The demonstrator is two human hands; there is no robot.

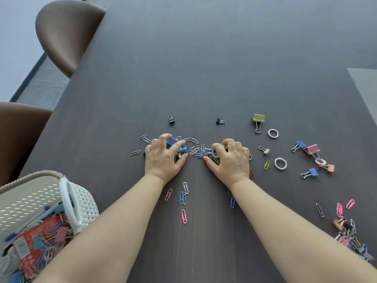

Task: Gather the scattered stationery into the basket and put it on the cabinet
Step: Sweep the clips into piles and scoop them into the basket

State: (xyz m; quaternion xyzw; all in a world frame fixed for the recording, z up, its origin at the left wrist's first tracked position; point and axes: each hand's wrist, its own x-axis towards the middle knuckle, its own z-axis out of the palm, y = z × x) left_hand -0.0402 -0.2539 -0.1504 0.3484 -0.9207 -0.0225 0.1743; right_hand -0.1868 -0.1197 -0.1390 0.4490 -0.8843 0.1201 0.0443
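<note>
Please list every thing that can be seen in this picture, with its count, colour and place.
table: one, dark brown, fills most of the view.
chairs: two, brown, along the table's left side.
basket: one, white, lower left, holds stationery.
binder clips: about eight loose; black, green, blue, pink, orange; mostly at right.
rings: at least two, pale pink, right of the hands.
paper clips: many; silver, pink, blue, yellow; around the hands.
heap: one, mixed clips, lower right.
left hand: grips a blue binder clip.
right hand: fingers curled over silver paper clips.

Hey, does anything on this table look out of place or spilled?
Yes: paper clips and binder clips lie strewn across the table, outside the basket at the near left. Nothing looks damaged.
</note>
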